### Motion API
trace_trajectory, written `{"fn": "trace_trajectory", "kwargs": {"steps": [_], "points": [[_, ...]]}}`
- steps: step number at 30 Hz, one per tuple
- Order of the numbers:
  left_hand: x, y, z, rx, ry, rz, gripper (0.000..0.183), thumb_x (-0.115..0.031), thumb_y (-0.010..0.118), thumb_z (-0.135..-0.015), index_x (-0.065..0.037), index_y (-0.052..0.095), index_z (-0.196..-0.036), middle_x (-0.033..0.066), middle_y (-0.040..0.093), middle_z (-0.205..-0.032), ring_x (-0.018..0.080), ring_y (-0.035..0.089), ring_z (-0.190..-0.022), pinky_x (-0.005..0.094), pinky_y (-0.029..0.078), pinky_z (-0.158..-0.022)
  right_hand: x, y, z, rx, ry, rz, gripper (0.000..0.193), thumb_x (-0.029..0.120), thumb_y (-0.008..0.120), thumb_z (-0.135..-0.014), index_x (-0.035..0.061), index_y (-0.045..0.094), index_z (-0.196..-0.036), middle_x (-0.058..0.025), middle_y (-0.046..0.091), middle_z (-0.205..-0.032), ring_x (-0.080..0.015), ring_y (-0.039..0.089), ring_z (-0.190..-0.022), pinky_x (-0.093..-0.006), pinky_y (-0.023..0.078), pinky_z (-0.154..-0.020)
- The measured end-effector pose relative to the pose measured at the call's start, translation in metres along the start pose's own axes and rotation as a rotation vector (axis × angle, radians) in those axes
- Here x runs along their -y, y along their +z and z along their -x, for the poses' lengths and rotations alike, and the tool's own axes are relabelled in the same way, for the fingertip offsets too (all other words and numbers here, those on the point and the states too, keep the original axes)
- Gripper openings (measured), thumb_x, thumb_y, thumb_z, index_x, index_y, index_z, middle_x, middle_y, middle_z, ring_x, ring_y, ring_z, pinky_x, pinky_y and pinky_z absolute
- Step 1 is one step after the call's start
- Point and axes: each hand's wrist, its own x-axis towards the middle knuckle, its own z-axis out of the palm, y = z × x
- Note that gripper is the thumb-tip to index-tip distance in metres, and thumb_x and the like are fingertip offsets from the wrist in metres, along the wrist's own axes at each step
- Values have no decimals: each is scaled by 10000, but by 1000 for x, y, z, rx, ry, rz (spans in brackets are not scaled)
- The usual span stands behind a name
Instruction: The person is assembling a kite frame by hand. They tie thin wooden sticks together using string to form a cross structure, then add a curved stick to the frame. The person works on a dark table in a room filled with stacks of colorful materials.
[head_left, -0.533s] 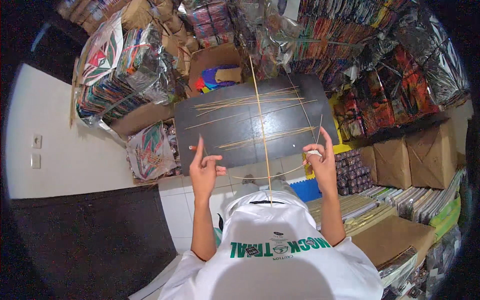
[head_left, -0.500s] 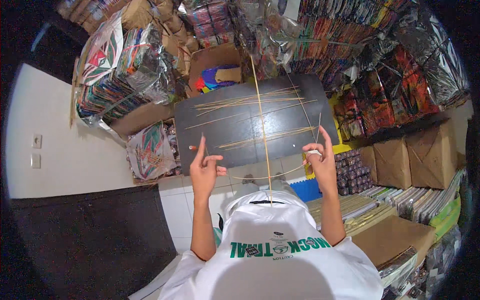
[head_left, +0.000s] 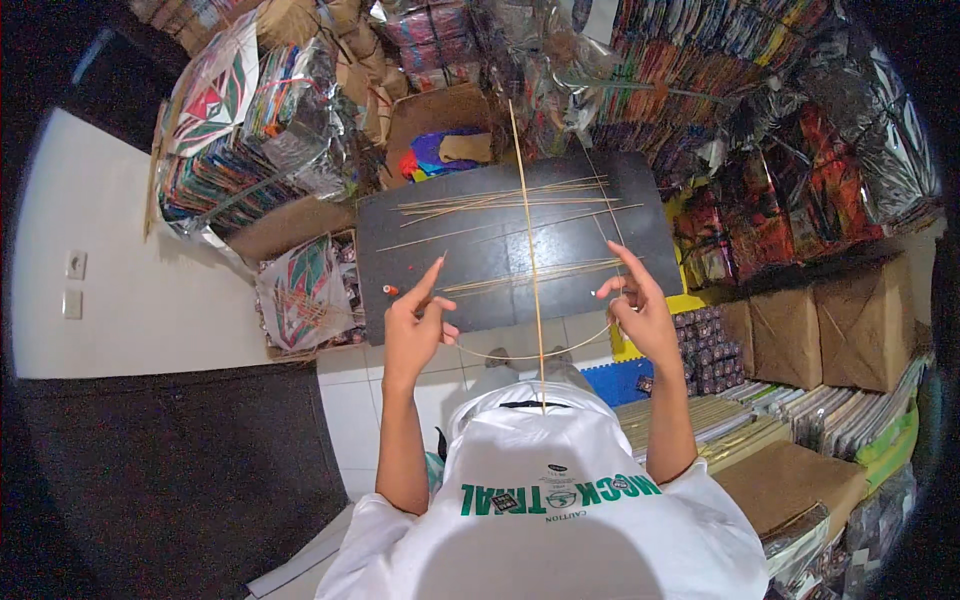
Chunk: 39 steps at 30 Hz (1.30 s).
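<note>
Wrapped stacks point(head_left: 255, 155) and an open carton point(head_left: 440, 105) hem in the black table point(head_left: 490, 305), where loose sticks point(head_left: 580, 269) and a red spool point(head_left: 390, 290) lie. At its near side, left hand point(head_left: 415, 330) and right hand point(head_left: 645, 318) grip opposite ends of a bowed stick point(head_left: 490, 355); a long stick point(head_left: 530, 230) crosses it, obstructing part of the table.

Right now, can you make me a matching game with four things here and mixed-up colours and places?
1. Spool
2. Table
3. Curved stick
4. Shirt

A. White with green print
B. Bowed between the left hand and right hand
C. Small and orange, near the left edge of something dark
D. Dark, with thin straight sticks lying on top

Pairs: 1-C, 2-D, 3-B, 4-A
</note>
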Motion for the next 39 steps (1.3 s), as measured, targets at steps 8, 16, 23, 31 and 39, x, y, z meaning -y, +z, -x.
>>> {"fn": "trace_trajectory", "kwargs": {"steps": [8,16,23,31,39], "points": [[-10,1,0,14,16,-44,617,48,425,-919,-208,502,-1475,117,708,-916,124,669,-581,257,574,-516,-3,1,-2,17,4,15,754,-126,465,-753,96,483,-1474,-97,606,-1266,-95,628,-905,-235,550,-631],[-10,0,-1,37,29,-110,622,51,406,-914,-218,522,-1462,102,703,-900,117,668,-583,259,572,-519,4,0,-2,92,27,31,731,-103,467,-768,118,515,-1464,-48,660,-970,-56,565,-754,-225,509,-646],[-9,1,0,53,28,-183,612,56,420,-927,-210,510,-1470,90,701,-888,106,648,-567,246,556,-531,1,2,-1,79,8,106,740,-97,471,-775,125,492,-1481,-47,654,-926,-43,538,-703,-218,496,-633],[43,16,16,-169,-49,298,669,-62,497,-1020,-107,162,-1597,160,701,-1018,165,680,-644,260,573,-548,-29,10,20,-289,161,-214,828,-68,532,-868,152,180,-1585,-133,644,-1075,-127,635,-733,-247,533,-594],[45,37,32,-337,-100,509,865,-95,587,-997,-113,-35,-1597,207,647,-1207,214,703,-817,299,599,-669,-32,29,36,-449,192,-371,819,-43,567,-920,145,108,-1572,-159,620,-1169,-167,655,-759,-277,564,-615]]}}
